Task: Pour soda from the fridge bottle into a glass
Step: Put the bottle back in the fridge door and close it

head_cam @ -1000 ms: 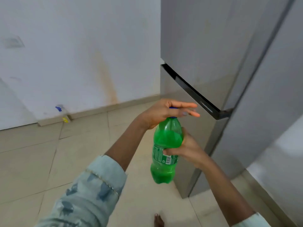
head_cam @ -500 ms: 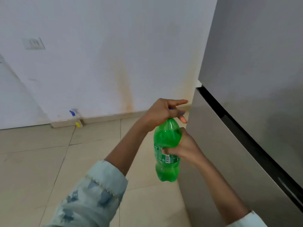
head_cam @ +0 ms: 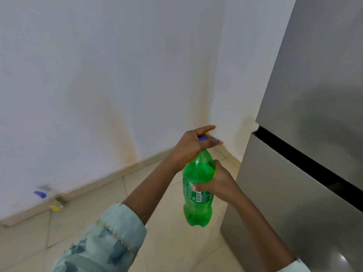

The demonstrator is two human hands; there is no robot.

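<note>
A green soda bottle with a blue cap is held upright in mid-air in front of me. My right hand wraps around its middle, over the label. My left hand sits on top, thumb and fingers around the cap, index finger stretched out. Green liquid fills the bottle up to the shoulder. No glass is in view.
The grey fridge stands shut on the right, close to the bottle. A stained white wall meets the tiled floor ahead. A spray bottle with a blue nozzle lies at the skirting on the left.
My view has swung left and up, so the fridge now sits further right. Both hands keep the same hold on the bottle and cap.
</note>
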